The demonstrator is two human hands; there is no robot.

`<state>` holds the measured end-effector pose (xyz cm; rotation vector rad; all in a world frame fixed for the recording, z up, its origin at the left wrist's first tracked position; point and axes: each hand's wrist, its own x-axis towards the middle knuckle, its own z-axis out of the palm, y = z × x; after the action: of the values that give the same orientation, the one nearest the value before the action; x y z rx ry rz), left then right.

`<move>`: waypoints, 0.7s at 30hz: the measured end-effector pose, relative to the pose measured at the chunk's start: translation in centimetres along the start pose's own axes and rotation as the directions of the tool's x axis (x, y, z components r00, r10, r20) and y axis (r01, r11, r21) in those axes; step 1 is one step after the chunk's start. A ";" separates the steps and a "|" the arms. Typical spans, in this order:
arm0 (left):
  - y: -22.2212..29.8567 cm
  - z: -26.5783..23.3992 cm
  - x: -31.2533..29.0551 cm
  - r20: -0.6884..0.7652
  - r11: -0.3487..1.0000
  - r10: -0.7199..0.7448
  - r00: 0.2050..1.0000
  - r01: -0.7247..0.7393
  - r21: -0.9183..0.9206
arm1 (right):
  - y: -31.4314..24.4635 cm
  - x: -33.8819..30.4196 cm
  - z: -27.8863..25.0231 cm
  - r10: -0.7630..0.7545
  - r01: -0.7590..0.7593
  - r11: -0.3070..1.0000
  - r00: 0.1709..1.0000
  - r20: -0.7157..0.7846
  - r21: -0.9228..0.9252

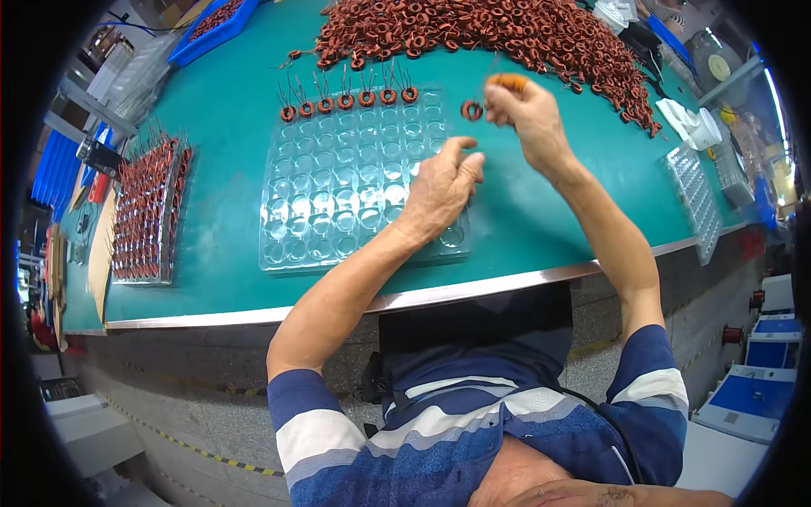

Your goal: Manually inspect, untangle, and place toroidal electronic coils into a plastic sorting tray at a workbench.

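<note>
Green bench mat [228, 127] fills the view, with a big heap of copper-wound ring coils [507, 34] along the far edge. Front and centre is a clear blister tray [338, 194] of round pockets, nearly all bare; only its far row holds seven coils [346, 100], leads sticking up. A second tray [148, 211] at the far left is packed full of coils, a bare spare tray [697, 198] lies at the right, and a blue bin [215, 29] sits at the back left. Left hand [443, 190] rests on the clear tray's right side, fingers loosely curled, holding nothing, apparently steadying it. Right hand [528, 110] is raised just past the tray's far right corner, thumb and fingers pinched shut on the leads of one coil [471, 110] dangling below, with something orange at the fingertips, too blurred to identify. Judged step: tray loading, first row nearly full. Next move likely needs this coil lowered into a free pocket, leads up, tray kept from sliding.
</note>
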<state>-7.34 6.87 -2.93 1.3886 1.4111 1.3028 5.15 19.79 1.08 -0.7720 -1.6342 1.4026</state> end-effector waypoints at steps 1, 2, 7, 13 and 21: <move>-0.2 0.1 0.0 0.011 0.998 0.039 0.999 -0.039 0.053 | -0.3 1.3 0.4 -0.080 0.081 0.990 0.997 0.013 -0.119; -0.4 0.2 0.0 0.010 0.985 0.125 0.992 -0.125 0.115 | -0.6 2.8 1.0 -0.163 0.167 0.959 0.986 0.035 -0.231; -0.7 0.8 0.2 0.039 0.945 0.284 0.958 -0.287 0.159 | 4.9 8.3 2.9 -0.318 0.397 0.687 0.917 0.239 -0.609; -0.9 0.2 -0.3 0.027 0.930 0.304 0.952 -0.303 0.210 | 4.6 8.8 3.3 -0.125 0.254 0.774 0.959 0.254 -0.580; -0.1 0.4 -0.5 0.088 0.927 0.299 0.950 -0.311 0.208 | 6.8 17.8 0.0 -0.121 0.149 0.219 0.985 0.124 -0.964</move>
<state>-6.92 6.48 -3.15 1.8396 1.3727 1.3166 -3.56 36.40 -2.13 -1.2288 -2.5061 0.0028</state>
